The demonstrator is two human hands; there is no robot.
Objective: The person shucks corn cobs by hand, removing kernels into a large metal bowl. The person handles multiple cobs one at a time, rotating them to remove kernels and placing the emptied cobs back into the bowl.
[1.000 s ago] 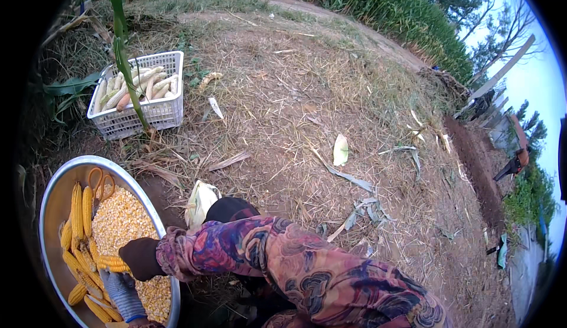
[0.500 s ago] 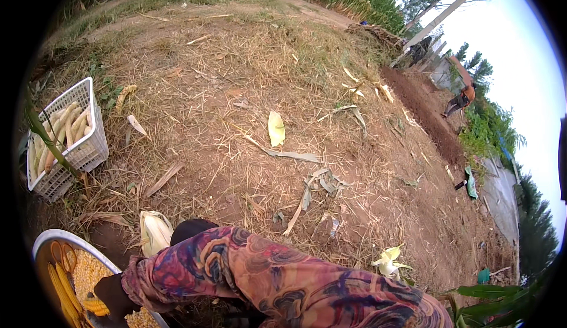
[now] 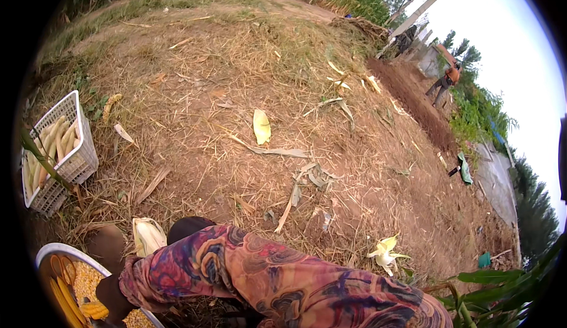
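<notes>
My right hand [image 3: 112, 298], in a dark glove below a patterned sleeve [image 3: 266, 269], is at the lower left over a wide metal basin [image 3: 59, 248]. Its fingers are closed on a yellow corn cob [image 3: 94, 311], partly cut off by the dark rim of the picture. Loose corn kernels [image 3: 87, 279] fill the basin around it. Long yellow cobs [image 3: 64, 301] and orange-handled scissors [image 3: 62, 267] lie along its left side. My left hand does not show. A pale husked ear [image 3: 147, 236] rests on the ground beside the basin.
A white plastic basket [image 3: 82, 145] of pale ears stands at the left. Husks [image 3: 261, 127] and straw litter the dirt. A blurred brown rounded shape [image 3: 106, 246] sits beside the basin. Far right, another person [image 3: 447, 84] stands near a pole [image 3: 425, 7]. Green leaves [image 3: 496, 276] hang lower right.
The ground scene has shifted slightly left in view. The brown shape beside the basin has become visible. My right hand stays at the cob, and the distant person's posture has changed.
</notes>
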